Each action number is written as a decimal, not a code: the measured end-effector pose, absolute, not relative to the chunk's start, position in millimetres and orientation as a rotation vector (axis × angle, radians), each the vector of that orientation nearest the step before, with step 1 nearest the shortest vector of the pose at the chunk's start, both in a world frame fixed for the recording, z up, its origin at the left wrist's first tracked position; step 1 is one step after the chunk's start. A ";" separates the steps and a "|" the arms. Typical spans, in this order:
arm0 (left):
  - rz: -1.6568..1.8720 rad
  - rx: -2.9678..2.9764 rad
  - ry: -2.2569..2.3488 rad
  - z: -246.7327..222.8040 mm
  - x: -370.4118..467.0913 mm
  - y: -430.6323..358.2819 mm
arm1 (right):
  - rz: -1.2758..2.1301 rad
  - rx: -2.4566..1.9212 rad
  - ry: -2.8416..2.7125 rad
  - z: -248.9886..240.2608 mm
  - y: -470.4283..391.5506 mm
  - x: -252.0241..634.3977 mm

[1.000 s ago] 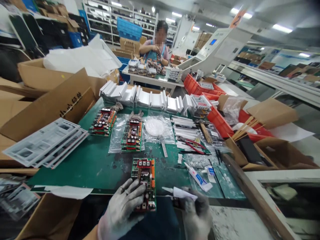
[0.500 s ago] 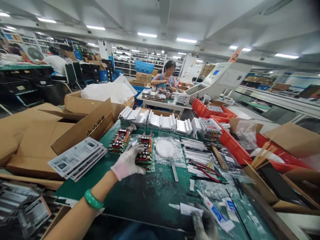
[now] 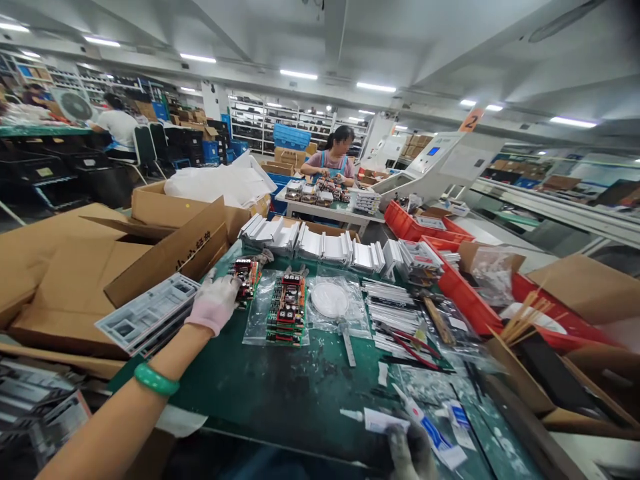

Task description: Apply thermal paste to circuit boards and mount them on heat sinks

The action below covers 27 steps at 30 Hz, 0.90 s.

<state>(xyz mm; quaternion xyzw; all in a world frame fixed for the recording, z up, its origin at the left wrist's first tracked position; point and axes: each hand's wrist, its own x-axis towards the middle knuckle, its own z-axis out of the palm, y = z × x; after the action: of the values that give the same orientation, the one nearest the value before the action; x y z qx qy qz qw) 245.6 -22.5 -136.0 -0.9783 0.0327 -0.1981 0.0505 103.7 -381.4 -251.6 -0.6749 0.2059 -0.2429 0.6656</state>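
My left hand (image 3: 216, 303), in a white glove, reaches over the left stack of circuit boards (image 3: 247, 277); its fingers bend over the near-left side of that stack, and their tips are partly hidden. The other stack of circuit boards (image 3: 287, 308) stands on a clear plastic bag to the right of it. At the bottom edge my right hand (image 3: 411, 448), in a grey glove, is closed round a white glue tube (image 3: 383, 421) whose nozzle points left. A second tube with a blue label (image 3: 433, 430) lies just right of this hand.
Grey-white frames (image 3: 150, 312) are stacked at the left beside cardboard boxes (image 3: 65, 273). Metal profiles (image 3: 325, 245) line the far edge of the green table (image 3: 235, 387). Red-handled pliers (image 3: 415, 350) and red bins (image 3: 460, 287) are at the right. A person (image 3: 333, 160) works opposite.
My left hand has moved left, off the right-hand board stack and onto the left-hand one. The right hand still holds the tube, slightly lower and farther right in view.
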 end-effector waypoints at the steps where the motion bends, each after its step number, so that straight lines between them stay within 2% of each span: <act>1: -0.626 -2.974 0.107 -133.7 237.2 -25.8 | -0.534 -1.485 0.481 -252.7 -382.6 103.7; 4: -0.864 -2.953 0.225 -128.5 197.9 -42.2 | -0.467 -1.337 0.517 -257.7 -389.3 105.6; 6: -1.333 -2.851 0.506 -129.2 163.2 -61.3 | -0.404 -1.253 0.530 -259.6 -393.9 108.1; 8: -1.502 -2.839 0.784 -135.1 127.7 -87.1 | -0.394 -1.223 0.552 -257.9 -395.3 110.7; 13: -1.318 -3.223 1.110 -175.2 69.8 -149.6 | -0.376 -1.263 0.502 -239.3 -381.1 113.8; 18: -1.184 -3.276 1.278 -219.8 62.4 -164.7 | -0.370 -1.320 0.406 -228.2 -365.9 116.9; 23: -1.325 -3.236 0.997 -238.9 67.1 -154.9 | -0.278 -1.378 0.369 -225.7 -362.0 126.1; 27: -1.201 -3.160 0.925 -250.5 68.1 -149.2 | -0.244 -1.557 0.326 -219.4 -357.8 130.4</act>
<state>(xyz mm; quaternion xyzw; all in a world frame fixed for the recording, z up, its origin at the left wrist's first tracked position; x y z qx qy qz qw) 68.1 -149.2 -250.5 -0.8868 0.2595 -0.3371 -0.1805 130.4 -357.8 -219.4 -0.6973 0.1458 -0.1093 0.6932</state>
